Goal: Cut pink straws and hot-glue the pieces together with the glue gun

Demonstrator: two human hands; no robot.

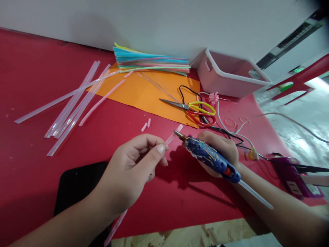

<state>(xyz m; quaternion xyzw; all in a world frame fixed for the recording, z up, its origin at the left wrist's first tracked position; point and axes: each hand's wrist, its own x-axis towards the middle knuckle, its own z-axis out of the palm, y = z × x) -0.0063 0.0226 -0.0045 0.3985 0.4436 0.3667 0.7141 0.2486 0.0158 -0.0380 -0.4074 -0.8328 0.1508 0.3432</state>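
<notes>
My left hand (138, 157) is over the middle of the red tabletop (159, 212), thumb and forefinger pinched together on a narrow pink strip (171, 139). The strip points from my fingertips toward the far right corner, its free end lying a little short of an orange sheet (115, 94). My right hand (223, 149) is closed around a blue glue gun (208, 154), though the gun hides some of those fingers from me. Its metal nozzle (179, 134) crosses the strip in my view; I can't tell whether they touch. A translucent glue stick (254, 193) pokes from the back of the gun.

Just beyond my left fingers I see two short pink offcuts (144, 127). Open scissors (185, 106) lie partly on the orange sheet, and a bundle of coloured fuzzy stems (154, 63) rests along its far side. Toward the left edge, translucent sticks (51, 104) cross one another, with a single pink stem (102, 97) beside them. A pink bin (231, 84) stands at the far right corner, a fluffy pink piece (214, 98) just in front of it. A purple power strip (288, 175) sits by the right edge. Near the near edge, my left forearm partly covers a black flat device (79, 185).
</notes>
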